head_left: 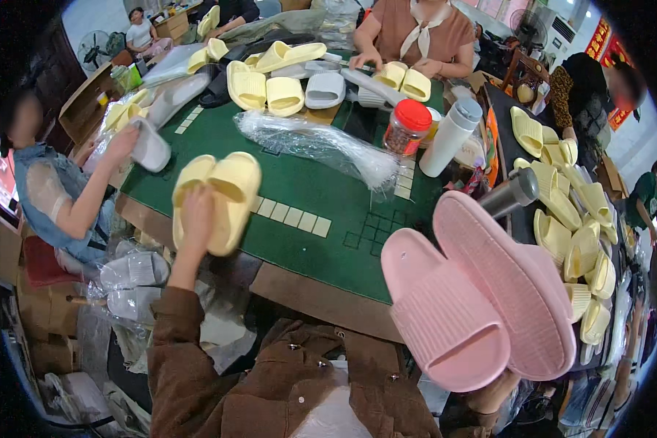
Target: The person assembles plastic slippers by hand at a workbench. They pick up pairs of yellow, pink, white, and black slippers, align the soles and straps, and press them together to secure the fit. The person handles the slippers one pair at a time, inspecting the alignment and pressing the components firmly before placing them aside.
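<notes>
My left hand (197, 217) grips a pair of pale yellow slippers (239, 191) over the near left part of the green-topped table (299, 252). The two slippers stand side by side, slightly blurred. At the right, close to me, a pair of pink slippers (445, 314) is held up by my right hand (496, 392). One pink slipper shows its ribbed strap, and the other overlaps it with its sole outward. Most of the fingers of my right hand are hidden behind the pink pair.
A bundle of clear plastic strips (321, 146), a red-lidded jar (407, 127) and a white bottle (451, 137) stand or lie mid-table. Yellow slippers (285, 96) line the far side; several more (580, 248) cover the right table. Co-workers sit at left (58, 182) and opposite (416, 33).
</notes>
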Demonstrator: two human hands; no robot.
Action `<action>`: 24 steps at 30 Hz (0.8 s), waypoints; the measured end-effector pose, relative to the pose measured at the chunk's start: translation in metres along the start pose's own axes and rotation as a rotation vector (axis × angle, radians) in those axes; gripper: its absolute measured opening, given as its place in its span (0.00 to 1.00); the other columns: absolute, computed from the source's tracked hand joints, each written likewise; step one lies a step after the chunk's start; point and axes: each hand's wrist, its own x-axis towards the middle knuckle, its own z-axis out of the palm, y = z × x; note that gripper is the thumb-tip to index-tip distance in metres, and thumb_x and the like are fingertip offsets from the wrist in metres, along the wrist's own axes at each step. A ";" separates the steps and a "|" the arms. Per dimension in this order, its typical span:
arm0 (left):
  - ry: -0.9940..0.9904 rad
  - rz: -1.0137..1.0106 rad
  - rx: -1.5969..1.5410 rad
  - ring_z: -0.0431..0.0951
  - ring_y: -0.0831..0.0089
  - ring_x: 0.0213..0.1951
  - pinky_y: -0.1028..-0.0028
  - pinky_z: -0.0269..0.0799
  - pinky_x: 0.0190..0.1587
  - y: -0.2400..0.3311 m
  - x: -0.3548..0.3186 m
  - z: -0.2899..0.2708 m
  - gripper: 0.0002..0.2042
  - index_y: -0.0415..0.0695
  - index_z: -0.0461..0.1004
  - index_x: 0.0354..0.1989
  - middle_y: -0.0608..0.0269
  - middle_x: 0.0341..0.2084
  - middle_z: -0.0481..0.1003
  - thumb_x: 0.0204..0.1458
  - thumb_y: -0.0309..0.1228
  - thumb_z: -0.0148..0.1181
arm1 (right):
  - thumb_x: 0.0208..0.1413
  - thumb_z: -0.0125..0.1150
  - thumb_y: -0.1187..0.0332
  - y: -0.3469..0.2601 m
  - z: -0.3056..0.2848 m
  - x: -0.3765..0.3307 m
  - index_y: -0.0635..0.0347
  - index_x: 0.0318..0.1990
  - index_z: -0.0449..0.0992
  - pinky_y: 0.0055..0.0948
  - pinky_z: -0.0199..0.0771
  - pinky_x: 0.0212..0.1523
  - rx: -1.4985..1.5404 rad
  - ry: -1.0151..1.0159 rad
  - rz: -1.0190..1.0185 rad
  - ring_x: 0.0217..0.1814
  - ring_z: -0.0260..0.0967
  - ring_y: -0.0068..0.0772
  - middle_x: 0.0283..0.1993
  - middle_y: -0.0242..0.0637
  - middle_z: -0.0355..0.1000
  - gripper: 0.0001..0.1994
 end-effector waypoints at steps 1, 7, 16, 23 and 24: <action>0.012 -0.071 0.024 0.69 0.49 0.53 0.55 0.66 0.55 -0.017 0.008 0.000 0.15 0.39 0.73 0.49 0.46 0.51 0.70 0.52 0.23 0.49 | 0.54 0.64 0.61 -0.002 0.007 0.000 0.62 0.67 0.56 0.34 0.59 0.66 0.007 -0.036 0.005 0.66 0.60 0.32 0.65 0.41 0.61 0.35; 0.089 -0.074 -0.070 0.68 0.46 0.56 0.57 0.67 0.56 0.015 0.026 -0.037 0.21 0.38 0.68 0.55 0.42 0.56 0.66 0.53 0.28 0.58 | 0.54 0.65 0.61 -0.017 0.056 0.001 0.62 0.67 0.56 0.34 0.58 0.66 0.063 -0.278 0.013 0.66 0.60 0.32 0.65 0.41 0.61 0.36; -0.199 0.250 -1.054 0.71 0.53 0.55 0.65 0.66 0.57 0.172 -0.022 -0.093 0.19 0.36 0.69 0.55 0.46 0.53 0.71 0.60 0.36 0.50 | 0.42 0.73 0.70 -0.045 0.142 0.011 0.62 0.65 0.57 0.33 0.65 0.60 0.192 -0.667 0.068 0.63 0.63 0.34 0.61 0.39 0.62 0.41; -0.334 0.693 -0.838 0.61 0.48 0.62 0.53 0.50 0.66 0.224 -0.073 -0.076 0.37 0.41 0.56 0.66 0.43 0.60 0.61 0.51 0.46 0.61 | 0.29 0.73 0.76 -0.028 0.132 0.021 0.62 0.63 0.59 0.39 0.72 0.54 -0.537 -0.833 -0.375 0.57 0.67 0.54 0.58 0.51 0.64 0.45; -0.339 0.744 -0.765 0.59 0.48 0.63 0.52 0.48 0.66 0.227 -0.078 -0.073 0.39 0.42 0.54 0.67 0.44 0.61 0.60 0.50 0.47 0.62 | 0.29 0.73 0.76 -0.024 0.132 0.021 0.62 0.63 0.59 0.39 0.71 0.54 -0.536 -0.846 -0.386 0.58 0.67 0.54 0.59 0.51 0.63 0.45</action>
